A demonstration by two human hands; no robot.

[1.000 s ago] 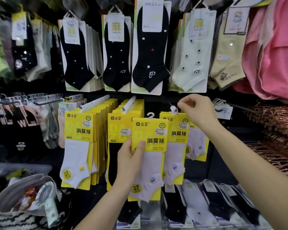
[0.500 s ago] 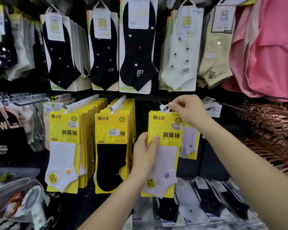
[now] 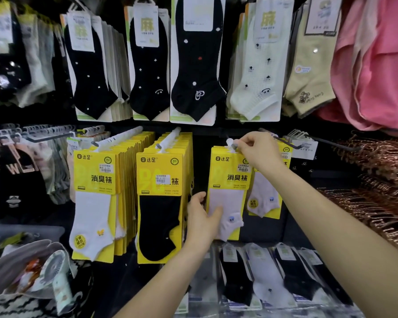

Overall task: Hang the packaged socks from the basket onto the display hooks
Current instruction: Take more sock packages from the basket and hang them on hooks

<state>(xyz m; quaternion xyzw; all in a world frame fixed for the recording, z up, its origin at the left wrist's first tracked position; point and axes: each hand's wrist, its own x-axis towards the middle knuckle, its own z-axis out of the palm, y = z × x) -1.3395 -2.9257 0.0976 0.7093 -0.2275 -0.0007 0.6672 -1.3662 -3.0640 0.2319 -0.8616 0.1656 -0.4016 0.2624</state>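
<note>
Your right hand pinches the white hanger tab at the display hook tip; your left hand grips the yellow sock pack low, thumb across it. Keep it square — feed the tab fully on before releasing.

The left hand gripped the lower left edge of a yellow sock pack, thumb across its pale sock, while the right hand pinched the white hanger tab at that pack's top, beside a display hook, with a stack of black-sock packs hanging just left of the pack.
</note>
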